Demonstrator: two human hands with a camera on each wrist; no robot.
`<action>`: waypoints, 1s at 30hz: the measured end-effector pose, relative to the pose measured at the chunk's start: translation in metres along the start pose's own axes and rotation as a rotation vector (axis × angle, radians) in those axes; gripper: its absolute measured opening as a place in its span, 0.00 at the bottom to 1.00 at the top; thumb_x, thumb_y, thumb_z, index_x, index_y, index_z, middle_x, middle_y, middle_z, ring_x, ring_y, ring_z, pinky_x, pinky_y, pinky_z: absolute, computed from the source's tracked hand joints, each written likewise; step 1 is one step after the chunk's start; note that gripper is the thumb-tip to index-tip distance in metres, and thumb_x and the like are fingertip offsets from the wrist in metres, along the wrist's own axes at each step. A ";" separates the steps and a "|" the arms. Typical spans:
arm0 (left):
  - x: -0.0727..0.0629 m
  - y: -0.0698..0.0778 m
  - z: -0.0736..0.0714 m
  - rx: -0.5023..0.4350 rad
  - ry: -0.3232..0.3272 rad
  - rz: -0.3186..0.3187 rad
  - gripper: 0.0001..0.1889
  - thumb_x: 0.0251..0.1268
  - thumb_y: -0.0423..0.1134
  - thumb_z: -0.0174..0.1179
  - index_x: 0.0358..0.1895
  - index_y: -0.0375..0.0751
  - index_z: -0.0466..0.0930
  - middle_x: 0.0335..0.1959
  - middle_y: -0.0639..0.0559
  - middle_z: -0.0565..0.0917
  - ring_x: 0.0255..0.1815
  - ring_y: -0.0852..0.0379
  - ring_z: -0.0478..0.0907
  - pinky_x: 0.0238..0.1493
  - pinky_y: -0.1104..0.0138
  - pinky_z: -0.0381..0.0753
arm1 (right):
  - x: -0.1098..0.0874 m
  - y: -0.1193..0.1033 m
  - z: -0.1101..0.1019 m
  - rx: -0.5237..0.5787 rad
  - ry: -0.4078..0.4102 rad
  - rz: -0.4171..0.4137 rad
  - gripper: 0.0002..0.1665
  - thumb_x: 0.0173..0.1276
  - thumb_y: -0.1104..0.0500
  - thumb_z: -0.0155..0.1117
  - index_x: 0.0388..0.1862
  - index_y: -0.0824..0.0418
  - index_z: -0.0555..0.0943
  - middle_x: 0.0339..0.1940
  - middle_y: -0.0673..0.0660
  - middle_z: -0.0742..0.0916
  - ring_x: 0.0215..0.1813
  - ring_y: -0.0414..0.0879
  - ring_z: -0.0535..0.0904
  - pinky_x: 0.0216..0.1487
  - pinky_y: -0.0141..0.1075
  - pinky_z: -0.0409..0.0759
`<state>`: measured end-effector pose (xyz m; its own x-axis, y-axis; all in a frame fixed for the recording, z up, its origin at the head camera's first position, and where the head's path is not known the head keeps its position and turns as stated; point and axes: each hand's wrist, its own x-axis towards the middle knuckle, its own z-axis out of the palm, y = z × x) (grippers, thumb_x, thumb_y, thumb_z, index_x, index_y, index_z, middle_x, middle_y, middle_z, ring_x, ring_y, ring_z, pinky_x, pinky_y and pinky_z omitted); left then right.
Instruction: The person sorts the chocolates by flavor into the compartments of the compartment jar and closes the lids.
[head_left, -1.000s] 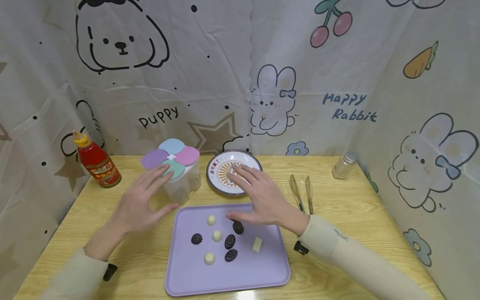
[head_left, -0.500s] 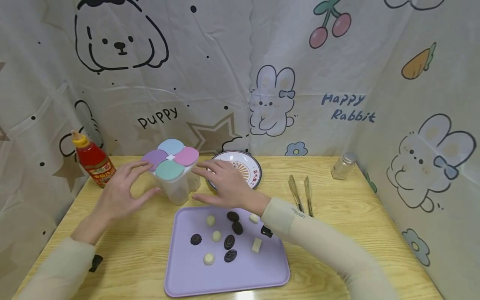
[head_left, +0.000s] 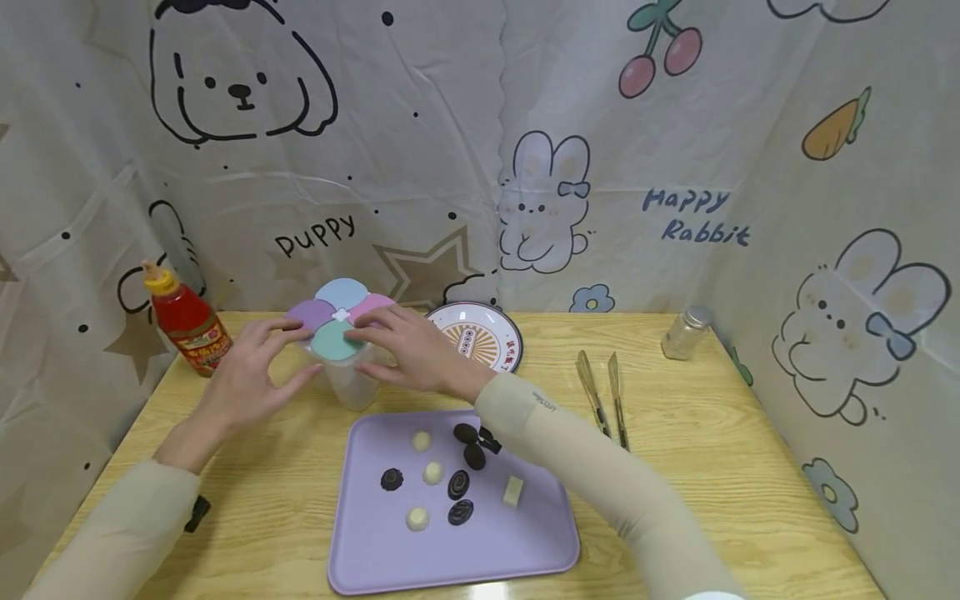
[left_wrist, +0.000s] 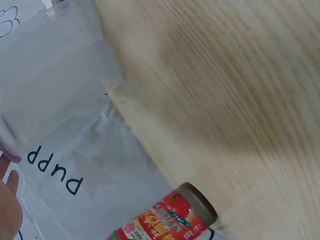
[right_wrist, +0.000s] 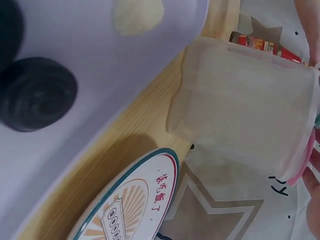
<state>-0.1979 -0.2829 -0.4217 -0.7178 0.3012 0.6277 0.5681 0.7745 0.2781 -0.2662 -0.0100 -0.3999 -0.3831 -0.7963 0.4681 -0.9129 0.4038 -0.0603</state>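
Note:
A translucent plastic container [head_left: 351,390] stands behind the tray, its flower-shaped lid [head_left: 341,292] of blue, purple, pink and green petals on top. My left hand [head_left: 242,377] is at its left side, fingertips at the purple petal, thumb spread toward the container wall. From the right, my right hand [head_left: 411,348] reaches over the pink and green petals with lightly bent fingers, its thumb lower beside the wall. The right wrist view shows the container [right_wrist: 240,107] upright on the table, with fingers [right_wrist: 312,172] beside the pink petal. Its inside looks cloudy.
A purple tray [head_left: 450,558] in front bears dark chocolates [head_left: 459,484] and white chocolates [head_left: 432,472]. A plate [head_left: 495,337] stands right of the container, then metal tongs [head_left: 592,392] and a glass shaker [head_left: 686,333]. A red sauce bottle [head_left: 191,325] is at left.
My right hand has moved left from over the plate to the container's lid. My left hand has shifted left from the lid's front, then slightly back toward its purple petal.

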 end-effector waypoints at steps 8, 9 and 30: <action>0.004 -0.002 0.006 -0.005 0.010 0.002 0.26 0.49 0.35 0.79 0.54 0.33 0.84 0.60 0.35 0.82 0.63 0.34 0.75 0.61 0.36 0.76 | 0.018 0.002 0.006 -0.022 -0.004 -0.006 0.23 0.73 0.40 0.70 0.60 0.48 0.85 0.64 0.49 0.86 0.71 0.45 0.76 0.75 0.36 0.73; 0.004 -0.002 0.006 -0.004 0.012 -0.003 0.26 0.49 0.35 0.79 0.54 0.33 0.84 0.60 0.35 0.82 0.63 0.34 0.75 0.61 0.36 0.76 | 0.019 0.002 0.006 -0.034 -0.008 -0.004 0.23 0.73 0.39 0.70 0.60 0.48 0.85 0.64 0.49 0.86 0.70 0.45 0.76 0.74 0.36 0.74; 0.009 -0.002 0.003 -0.006 -0.008 -0.050 0.28 0.50 0.38 0.80 0.56 0.34 0.83 0.58 0.37 0.84 0.62 0.36 0.77 0.63 0.37 0.76 | 0.027 0.008 -0.001 -0.083 -0.021 0.007 0.19 0.73 0.38 0.68 0.55 0.43 0.88 0.57 0.44 0.89 0.59 0.41 0.83 0.56 0.32 0.83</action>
<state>-0.2062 -0.2797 -0.4192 -0.7485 0.2664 0.6073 0.5339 0.7853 0.3135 -0.2835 -0.0282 -0.3871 -0.3931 -0.8020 0.4497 -0.8956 0.4447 0.0101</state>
